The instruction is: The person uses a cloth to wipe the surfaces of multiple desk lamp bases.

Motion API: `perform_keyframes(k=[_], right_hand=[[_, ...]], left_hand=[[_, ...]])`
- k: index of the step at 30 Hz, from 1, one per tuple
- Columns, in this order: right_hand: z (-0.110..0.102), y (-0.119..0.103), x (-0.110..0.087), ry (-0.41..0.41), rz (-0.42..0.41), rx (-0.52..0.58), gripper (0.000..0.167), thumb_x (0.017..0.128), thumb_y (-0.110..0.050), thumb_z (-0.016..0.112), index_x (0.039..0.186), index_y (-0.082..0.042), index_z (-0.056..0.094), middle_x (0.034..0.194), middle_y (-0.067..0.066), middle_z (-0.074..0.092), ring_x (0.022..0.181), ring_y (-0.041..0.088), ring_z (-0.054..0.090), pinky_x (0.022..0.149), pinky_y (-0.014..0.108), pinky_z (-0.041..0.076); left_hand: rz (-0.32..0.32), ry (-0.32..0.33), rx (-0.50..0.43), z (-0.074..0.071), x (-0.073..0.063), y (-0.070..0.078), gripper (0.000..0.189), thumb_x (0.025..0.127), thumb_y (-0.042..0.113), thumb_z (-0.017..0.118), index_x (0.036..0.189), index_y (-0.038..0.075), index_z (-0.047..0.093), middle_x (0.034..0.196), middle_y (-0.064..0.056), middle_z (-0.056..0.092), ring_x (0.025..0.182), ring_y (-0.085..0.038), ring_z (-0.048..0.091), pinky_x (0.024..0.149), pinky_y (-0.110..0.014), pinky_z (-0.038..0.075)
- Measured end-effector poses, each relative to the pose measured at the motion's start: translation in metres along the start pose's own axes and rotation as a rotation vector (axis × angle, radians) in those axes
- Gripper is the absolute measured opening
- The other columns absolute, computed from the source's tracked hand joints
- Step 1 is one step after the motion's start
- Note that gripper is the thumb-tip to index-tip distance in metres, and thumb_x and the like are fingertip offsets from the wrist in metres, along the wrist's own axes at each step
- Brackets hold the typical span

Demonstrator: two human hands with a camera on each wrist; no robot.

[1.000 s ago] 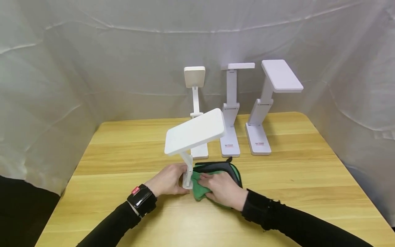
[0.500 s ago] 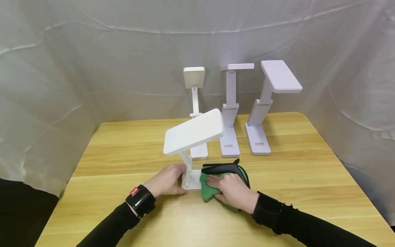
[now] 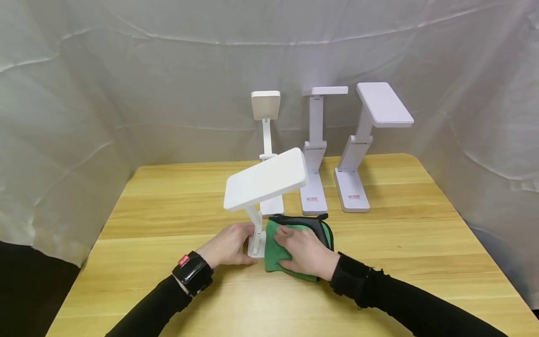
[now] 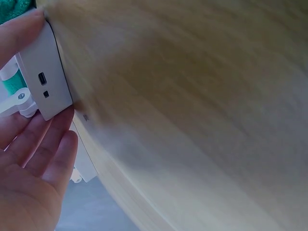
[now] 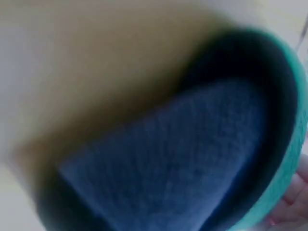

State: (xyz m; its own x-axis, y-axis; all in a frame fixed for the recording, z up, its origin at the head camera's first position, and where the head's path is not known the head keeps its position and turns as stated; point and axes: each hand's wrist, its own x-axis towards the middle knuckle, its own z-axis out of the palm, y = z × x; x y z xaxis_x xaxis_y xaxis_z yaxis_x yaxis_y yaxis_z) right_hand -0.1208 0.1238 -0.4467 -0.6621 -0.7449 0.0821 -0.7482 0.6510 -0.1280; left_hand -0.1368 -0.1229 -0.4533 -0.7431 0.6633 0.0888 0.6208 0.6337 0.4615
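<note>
My left hand (image 3: 229, 244) grips the left end of a white folding desk lamp's base (image 3: 257, 244). In the left wrist view, the thumb lies on one edge of that base (image 4: 45, 72) and the fingers (image 4: 60, 137) support the opposite edge. Two small ports show in its end. The lamp's head (image 3: 265, 180) tilts above my hands. My right hand (image 3: 305, 250) holds a green cleaning cloth (image 3: 275, 255) over the right part of the base, hiding it. In the right wrist view, the cloth's dark grey side (image 5: 183, 159) is blurred, with part of the hand (image 5: 291, 199) behind it.
Behind the held lamp stand a white lamp (image 3: 266, 107), a second lamp (image 3: 313, 189) and a third lamp (image 3: 353, 189), all unfolded. They stand near the back of the wooden table (image 3: 168, 201). A pale curtain (image 3: 189, 93) surrounds the back and sides.
My right hand and the cloth moved right, uncovering the base, then back left over it. The cloth now lies flatter under the hand. My left hand and the lamp barely moved.
</note>
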Motion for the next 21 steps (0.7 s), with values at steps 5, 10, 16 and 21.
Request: perform_keyframes(k=[5,10,16,21], right_hand=[[0.004,-0.008,-0.006,0.019,-0.078,0.045,0.042,0.085,-0.020,0.080,0.124,-0.009,0.071,0.132,0.013,0.069,0.119,0.025,0.068,0.092,0.039,0.061],[0.005,-0.011,-0.009,0.017,-0.042,0.086,0.038,0.084,-0.018,0.080,0.121,-0.014,0.074,0.130,0.007,0.071,0.112,0.022,0.071,0.087,0.037,0.062],[0.001,-0.009,0.003,-0.017,0.056,0.064,0.056,0.084,-0.036,0.079,0.132,-0.007,0.066,0.138,0.015,0.065,0.113,0.027,0.070,0.074,0.033,0.063],[0.001,-0.008,0.006,-0.028,0.042,0.019,0.063,0.085,-0.041,0.079,0.134,-0.005,0.064,0.140,0.017,0.063,0.123,0.029,0.066,0.087,0.041,0.062]], left_hand=[[-0.006,0.008,0.002,0.001,-0.002,0.000,0.049,0.065,0.024,0.094,0.103,0.010,0.066,0.094,0.002,0.069,0.077,-0.009,0.061,0.070,-0.017,0.055],[-0.019,-0.001,-0.021,0.004,-0.003,-0.001,0.049,0.065,0.024,0.094,0.102,0.010,0.066,0.091,0.003,0.067,0.073,-0.009,0.059,0.065,-0.015,0.052],[-0.001,0.006,-0.022,0.001,-0.002,-0.002,0.050,0.066,0.022,0.094,0.106,0.010,0.067,0.097,0.001,0.071,0.080,-0.008,0.063,0.075,-0.019,0.058],[0.014,0.014,-0.008,0.001,-0.001,-0.002,0.050,0.067,0.023,0.093,0.107,0.011,0.067,0.099,0.001,0.072,0.084,-0.008,0.065,0.079,-0.021,0.059]])
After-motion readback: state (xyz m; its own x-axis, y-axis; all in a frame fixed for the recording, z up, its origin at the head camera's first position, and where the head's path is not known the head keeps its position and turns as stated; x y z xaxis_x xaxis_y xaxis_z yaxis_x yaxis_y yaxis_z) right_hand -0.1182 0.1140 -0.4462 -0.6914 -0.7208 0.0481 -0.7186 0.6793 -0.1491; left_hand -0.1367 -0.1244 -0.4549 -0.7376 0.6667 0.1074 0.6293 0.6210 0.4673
